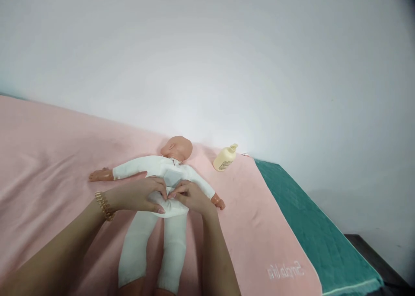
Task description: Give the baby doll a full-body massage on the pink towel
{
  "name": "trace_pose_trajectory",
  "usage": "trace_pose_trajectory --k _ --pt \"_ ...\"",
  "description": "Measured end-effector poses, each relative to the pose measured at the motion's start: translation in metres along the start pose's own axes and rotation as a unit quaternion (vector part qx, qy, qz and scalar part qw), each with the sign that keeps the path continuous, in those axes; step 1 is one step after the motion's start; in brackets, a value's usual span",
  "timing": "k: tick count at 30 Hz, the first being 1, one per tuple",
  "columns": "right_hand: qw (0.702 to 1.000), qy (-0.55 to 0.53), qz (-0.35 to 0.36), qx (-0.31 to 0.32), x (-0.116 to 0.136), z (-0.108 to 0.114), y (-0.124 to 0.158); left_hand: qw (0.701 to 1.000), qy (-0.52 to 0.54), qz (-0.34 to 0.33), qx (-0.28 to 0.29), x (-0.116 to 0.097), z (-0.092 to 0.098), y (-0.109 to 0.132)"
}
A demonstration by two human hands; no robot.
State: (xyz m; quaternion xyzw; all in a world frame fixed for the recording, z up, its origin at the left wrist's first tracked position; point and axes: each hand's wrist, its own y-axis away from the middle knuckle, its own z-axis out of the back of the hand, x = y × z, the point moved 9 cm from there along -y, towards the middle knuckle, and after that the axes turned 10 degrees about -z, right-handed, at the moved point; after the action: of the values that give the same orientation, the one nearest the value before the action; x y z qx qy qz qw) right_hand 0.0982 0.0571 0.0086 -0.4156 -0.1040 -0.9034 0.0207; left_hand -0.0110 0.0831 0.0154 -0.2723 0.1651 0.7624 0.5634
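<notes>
A baby doll (pixel 126 168) with a white cloth body lies stretched out, its head turned to one side and its arms spread. At its hips is a white diaper (pixel 173 209), partly hidden by my hands. My left hand (pixel 147 195), a gold bracelet at the wrist, has its fingers closed on the diaper's upper middle part. Right beside it, my right hand (pixel 192 197) pinches the same gathered material between thumb and fingers. A greyish square patch (pixel 173 177) shows on the doll's torso just above my fingertips.
A cream pump bottle (pixel 225 158) stands to the right of the doll's head, close to the white wall (pixel 207 62). The doll lies on a pink blanket (pixel 259 226); a green quilted cover (pixel 311 218) extends beyond its right edge. A dark ledge (pixel 372 257) is at far right.
</notes>
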Motion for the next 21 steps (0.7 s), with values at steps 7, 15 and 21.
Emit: trace_pose_trajectory --k 7,15,21 --pt "0.988 -0.028 0.076 -0.13 0.003 0.014 -0.008 0.995 -0.063 -0.038 -0.074 -0.001 0.008 -0.005" --pt "0.994 -0.005 0.036 -0.104 -0.003 0.008 -0.015 0.994 -0.054 -0.032 -0.086 0.011 0.002 -0.01" --pt "0.988 -0.055 0.071 -0.126 -0.008 0.014 -0.017 0.993 -0.046 -0.046 -0.102 0.011 0.008 -0.01"
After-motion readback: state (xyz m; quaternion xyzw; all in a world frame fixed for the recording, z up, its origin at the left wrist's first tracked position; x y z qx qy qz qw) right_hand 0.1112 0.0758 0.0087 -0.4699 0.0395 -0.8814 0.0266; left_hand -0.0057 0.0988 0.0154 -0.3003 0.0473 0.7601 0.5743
